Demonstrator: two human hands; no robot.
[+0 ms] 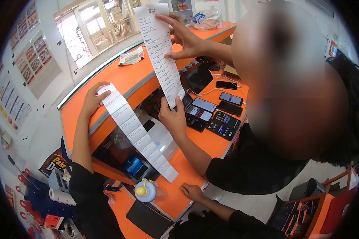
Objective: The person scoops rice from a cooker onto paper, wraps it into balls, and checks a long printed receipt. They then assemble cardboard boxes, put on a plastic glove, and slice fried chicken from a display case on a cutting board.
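Between the thumb and fingers of my left hand (pixel 95 100), at the left of the view, is the top end of a long printed paper strip (pixel 133 129). The strip slants down to the right across the counter. My right hand (pixel 192 192) rests on the orange counter (pixel 195 153) near its front edge, fingers loosely curled with nothing visible in them. A co-worker at the right holds another long receipt (pixel 159 51) upright with both hands, one near its top and one at its lower end.
Several phones and tablets (pixel 223 125) with cables lie in front of the co-worker. A bottle with a yellow lid (pixel 144 191) stands left of my right hand. A silver laptop (pixel 160 137) is partly under the strip. A dark flat sheet (pixel 148 219) lies at the bottom.
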